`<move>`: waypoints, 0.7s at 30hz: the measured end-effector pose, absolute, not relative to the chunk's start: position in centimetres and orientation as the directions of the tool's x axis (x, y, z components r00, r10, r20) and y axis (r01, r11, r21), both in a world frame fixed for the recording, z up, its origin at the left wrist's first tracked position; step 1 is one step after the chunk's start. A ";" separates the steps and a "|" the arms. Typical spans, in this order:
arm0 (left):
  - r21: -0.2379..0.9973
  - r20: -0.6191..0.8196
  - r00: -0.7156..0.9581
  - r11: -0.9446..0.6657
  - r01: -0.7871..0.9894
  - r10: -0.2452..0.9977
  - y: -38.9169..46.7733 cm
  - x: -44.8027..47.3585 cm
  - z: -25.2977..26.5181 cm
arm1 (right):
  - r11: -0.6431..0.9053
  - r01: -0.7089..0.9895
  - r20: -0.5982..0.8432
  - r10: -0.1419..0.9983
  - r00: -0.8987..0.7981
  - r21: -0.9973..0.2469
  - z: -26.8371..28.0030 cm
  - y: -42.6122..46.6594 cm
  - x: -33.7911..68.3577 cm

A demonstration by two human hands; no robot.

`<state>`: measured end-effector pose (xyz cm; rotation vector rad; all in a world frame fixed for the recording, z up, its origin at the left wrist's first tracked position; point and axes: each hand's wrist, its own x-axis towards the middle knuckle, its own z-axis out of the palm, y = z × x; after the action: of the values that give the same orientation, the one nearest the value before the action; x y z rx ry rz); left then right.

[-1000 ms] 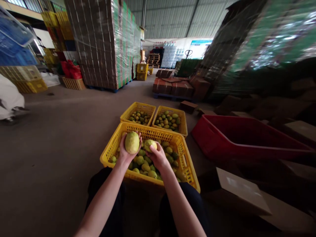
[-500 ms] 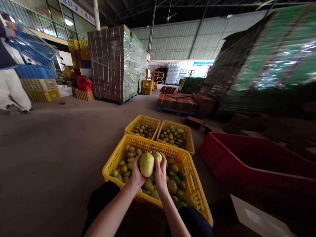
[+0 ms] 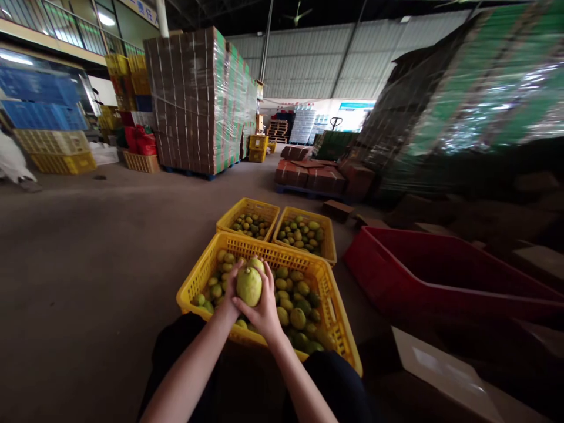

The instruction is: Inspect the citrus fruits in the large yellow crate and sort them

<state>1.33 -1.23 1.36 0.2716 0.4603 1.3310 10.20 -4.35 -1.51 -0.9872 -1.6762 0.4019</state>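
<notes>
- Above the near yellow crate (image 3: 324, 288), my left hand (image 3: 231, 294) and right hand (image 3: 267, 310) cup one large yellow-green fruit (image 3: 249, 286), with a second fruit (image 3: 256, 264) just behind.
- Palms flank both sides, probably so neither drops.

Yellow-green fruit (image 3: 249, 288), stem up; second fruit (image 3: 255, 264) behind

My larger held fruit (image 3: 249, 288): pale yellow-green
Crate (image 3: 282, 251) before me: yellow, slotted grid
Tub (image 3: 381, 276) beside me: plain red
My trousers (image 3: 331, 382): near-black

Room above fruit (image 3: 297, 318), crate rim (image 3: 342, 317) around, tub (image 3: 388, 276) right
</notes>
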 end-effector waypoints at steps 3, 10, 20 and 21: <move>0.440 -0.104 0.218 0.241 -0.865 0.970 -1.2 1.1 1.5 | 0.642 0.440 0.672 0.732 -0.109 -0.628 -1.7 -4.7 9.9; 0.336 -0.248 0.192 0.270 -0.902 0.950 -0.7 1.0 1.9 | 0.729 0.446 0.775 0.621 -0.114 -0.519 -2.0 -5.3 9.3; 0.255 -0.276 -0.080 -0.007 -0.967 0.958 1.0 -2.6 3.3 | 0.464 0.165 0.492 0.814 0.309 -0.871 1.1 -3.8 12.8; 0.305 -0.248 -0.112 -0.032 -0.952 0.962 0.9 -2.5 3.2 | 0.446 0.132 0.464 0.826 0.320 -0.885 1.2 -3.7 12.9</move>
<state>-2.49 0.85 3.24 0.0295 0.4524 1.6212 12.86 -3.74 1.25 -1.0325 -1.1777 0.5835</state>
